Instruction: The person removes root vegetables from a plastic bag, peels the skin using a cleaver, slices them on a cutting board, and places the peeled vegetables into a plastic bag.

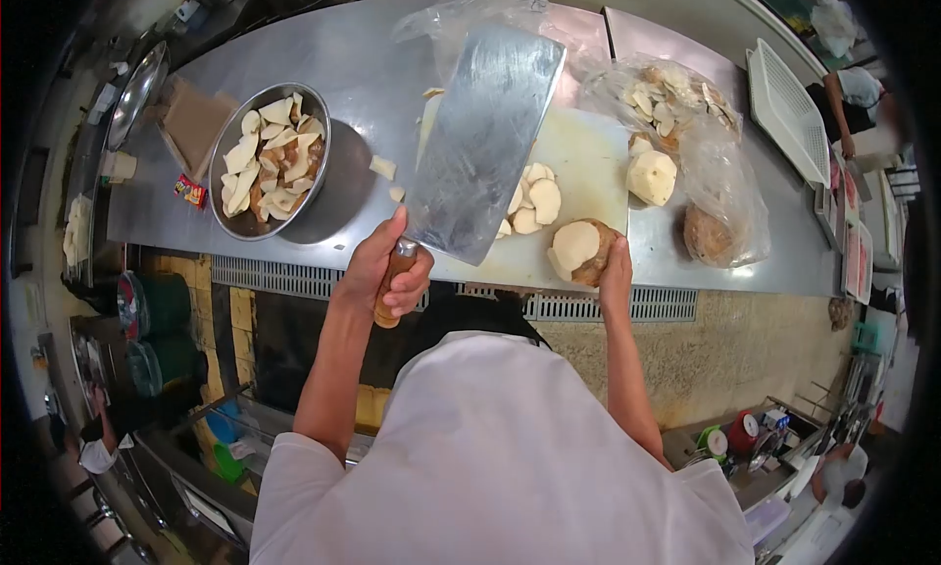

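My left hand is wrapped round the wooden handle of a cleaver. Its broad blade is raised above the white cutting board and hides part of it. At the board's near edge, my right hand grips a partly peeled brown tuber from its right side; pale flesh shows on the left and top. Cut pale pieces lie between the blade and this tuber. Farther right, a peeled, rounded tuber rests by the board's right edge.
A steel bowl of pale slices stands left on the metal table, near a red packet. Plastic bags at right hold peelings and a brown tuber. A white basket sits at far right. Other people appear at the edges.
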